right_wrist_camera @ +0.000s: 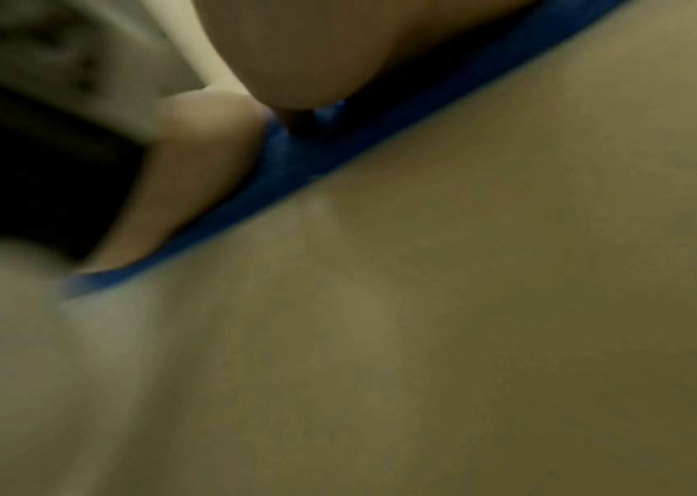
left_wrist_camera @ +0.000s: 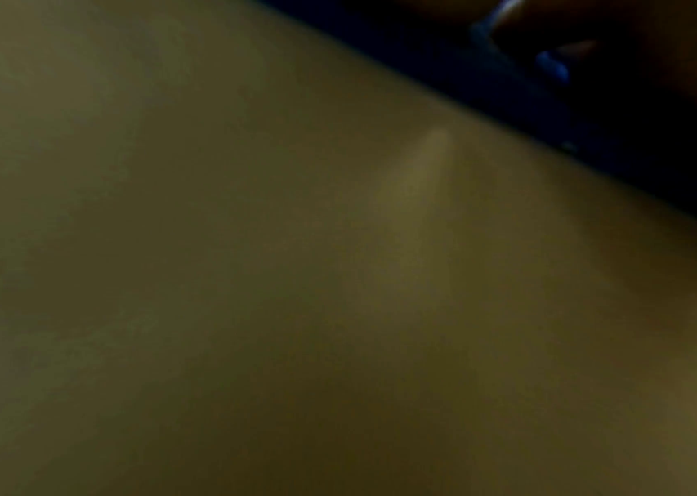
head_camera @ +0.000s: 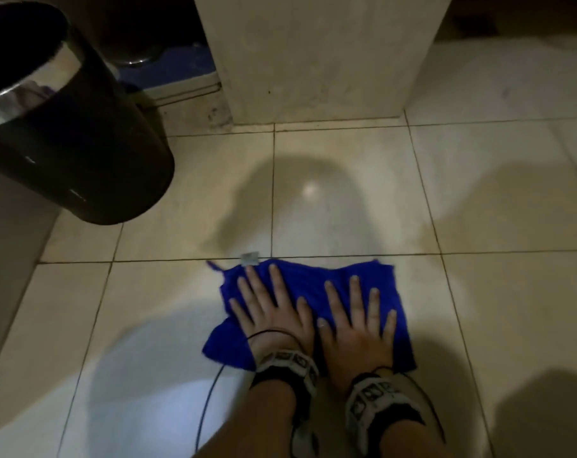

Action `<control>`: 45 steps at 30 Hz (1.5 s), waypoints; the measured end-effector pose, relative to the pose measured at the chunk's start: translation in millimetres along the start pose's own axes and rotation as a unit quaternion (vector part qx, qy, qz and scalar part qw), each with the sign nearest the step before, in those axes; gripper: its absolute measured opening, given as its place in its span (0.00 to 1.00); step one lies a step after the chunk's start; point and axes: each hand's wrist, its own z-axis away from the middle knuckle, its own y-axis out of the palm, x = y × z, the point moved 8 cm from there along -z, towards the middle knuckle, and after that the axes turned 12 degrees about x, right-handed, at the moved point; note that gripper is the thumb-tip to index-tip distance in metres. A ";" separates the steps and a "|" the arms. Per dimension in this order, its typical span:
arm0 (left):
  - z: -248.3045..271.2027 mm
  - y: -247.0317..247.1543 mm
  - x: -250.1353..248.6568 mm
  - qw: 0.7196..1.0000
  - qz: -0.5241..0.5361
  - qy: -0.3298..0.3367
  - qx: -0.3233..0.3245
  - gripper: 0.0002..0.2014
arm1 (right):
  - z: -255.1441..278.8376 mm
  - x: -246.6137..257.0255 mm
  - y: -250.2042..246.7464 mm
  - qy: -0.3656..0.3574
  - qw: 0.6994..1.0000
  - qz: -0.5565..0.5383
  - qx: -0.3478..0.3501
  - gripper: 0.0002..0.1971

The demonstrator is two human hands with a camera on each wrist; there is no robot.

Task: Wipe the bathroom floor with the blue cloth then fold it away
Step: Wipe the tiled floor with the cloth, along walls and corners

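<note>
The cloth [head_camera: 313,292] lies spread on the floor [head_camera: 346,206], just short of a grout line, with its grey tag [head_camera: 249,258] at the far edge touching that line. The left hand [head_camera: 273,312] and right hand [head_camera: 356,322] lie side by side on it, palms down, fingers straight and splayed, pressing and gripping nothing. The right wrist view confirms a palm flat on the cloth's near edge; the left wrist view is dark and shows little beyond tile and a strip of blue.

Assessment: the wiping step is in hand; folding is not yet begun.

Risks noted:

- The hold is by pressure alone. On glossy tile the cloth may slip from under the palms on a hard push, or bunch at its leading edge, leaving streaks unwiped.
- The near left corner sticks out beyond the left hand, unpressed. It may fold under and drag.
- A loose thread [head_camera: 214,266] trails at the far left corner and may catch.
- A cable [head_camera: 207,398] runs from the left wrist rig across the floor beside the arm. A backward stroke could drag the cloth over it or snag it.
- The bin [head_camera: 65,127] stands at far left, well apart from the cloth. A wide leftward sweep could knock it.
- The pillar [head_camera: 313,61] ahead limits forward reach; grime at its base may be missed.
- Whether the floor is wet cannot be told; if so, the weight-bearing palms may slide.
</note>
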 end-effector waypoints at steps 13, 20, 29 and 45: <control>53.4 54.7 -128.2 0.979 -0.030 0.200 0.021 0.36 | 35.5 -139.4 -39.9 0.153 0.984 -0.062 0.061 0.31; 38.2 39.3 -94.0 0.985 -0.024 0.171 0.000 0.35 | 27.8 -101.7 -32.0 0.124 0.989 -0.016 0.076 0.31; -7.6 -6.5 19.0 0.999 -0.017 0.051 0.002 0.35 | 2.7 14.0 -6.7 0.012 0.996 -0.001 0.090 0.33; 2.8 19.9 -150.6 0.982 -0.054 0.154 0.094 0.39 | -30.8 -131.2 -76.6 0.116 0.992 -0.041 0.013 0.29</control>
